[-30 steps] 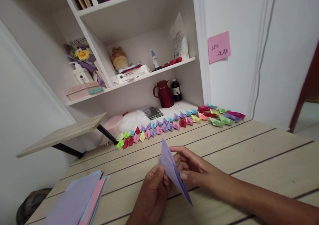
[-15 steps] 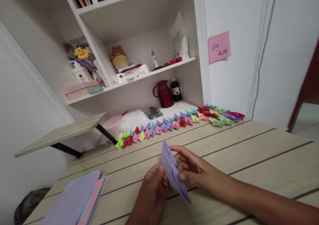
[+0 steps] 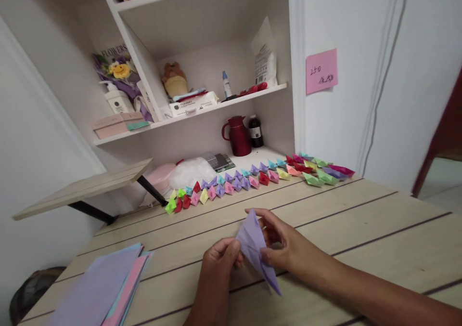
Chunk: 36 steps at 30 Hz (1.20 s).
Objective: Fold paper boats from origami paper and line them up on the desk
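A folded sheet of purple origami paper (image 3: 253,246) is held tilted above the wooden table, its ends coming to points. My left hand (image 3: 223,258) pinches its left edge between thumb and fingers. On the other side, my right hand (image 3: 283,241) grips it, the thumb on the near face and the fingers behind, partly hidden by the paper. Beyond the hands, small folded paper boats (image 3: 236,184) in many colours stand in rows. A stack of coloured paper (image 3: 97,282), purple on top, lies at the table's left.
A small raised wooden shelf (image 3: 86,186) with black legs stands at the table's left. Behind the boats are a plastic bag (image 3: 191,173), a red jug (image 3: 238,136) and a dark bottle (image 3: 255,132). A pink note (image 3: 321,71) hangs on the wall.
The purple paper has turned so that more of its broad left face shows. Both hands keep hold of it, and my right hand has shifted slightly right. The camera view has moved a little.
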### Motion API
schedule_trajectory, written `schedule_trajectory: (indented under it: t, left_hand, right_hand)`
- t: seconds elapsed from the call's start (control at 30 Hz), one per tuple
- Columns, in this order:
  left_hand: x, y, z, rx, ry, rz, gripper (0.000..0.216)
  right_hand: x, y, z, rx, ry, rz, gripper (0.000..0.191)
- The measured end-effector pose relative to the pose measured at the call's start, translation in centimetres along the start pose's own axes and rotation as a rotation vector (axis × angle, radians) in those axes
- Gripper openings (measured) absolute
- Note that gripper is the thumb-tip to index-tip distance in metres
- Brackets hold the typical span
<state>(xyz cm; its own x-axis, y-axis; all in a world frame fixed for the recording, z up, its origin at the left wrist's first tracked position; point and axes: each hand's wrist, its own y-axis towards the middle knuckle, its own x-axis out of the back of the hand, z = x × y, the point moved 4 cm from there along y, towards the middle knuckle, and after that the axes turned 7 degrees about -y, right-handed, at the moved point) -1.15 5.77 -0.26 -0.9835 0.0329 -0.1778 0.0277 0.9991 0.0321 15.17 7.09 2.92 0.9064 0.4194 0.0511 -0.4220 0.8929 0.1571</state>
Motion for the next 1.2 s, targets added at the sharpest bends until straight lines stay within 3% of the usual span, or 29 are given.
schedule_trajectory:
  t: [0.27, 0.53, 0.7, 0.9, 1.07, 1.2]
  left_hand:
    - [-1.1, -0.3, -0.8, 0.045, 0.083, 0.160, 0.029]
    - [-1.7, -0.7, -1.3, 0.050, 0.095, 0.165, 0.027]
    - [-1.9, -0.8, -0.9, 0.049, 0.120, 0.120, 0.021]
    - [-2.3, -0.9, -0.5, 0.046, 0.108, 0.227, 0.025]
    - [-2.2, -0.9, 0.0, 0.014, 0.133, 0.192, 0.024]
    - [-2.1, -0.9, 0.6, -0.012, 0.228, 0.151, 0.041]
  right_hand:
    - [0.3, 0.0, -0.2, -0.060, -0.045, 0.079, 0.019]
    - [0.2, 0.0, -1.6, -0.085, -0.010, 0.105, 0.019]
    - [0.4, 0.0, -1.9, -0.023, -0.143, 0.096, 0.012]
    - [0.4, 0.1, -2.7, -0.018, -0.168, 0.153, 0.015]
    - [0.4, -0.4, -2.0, 0.063, -0.361, 0.105, 0.012]
    - [0.4, -0.4, -1.9, 0.128, -0.608, 0.068, 0.014]
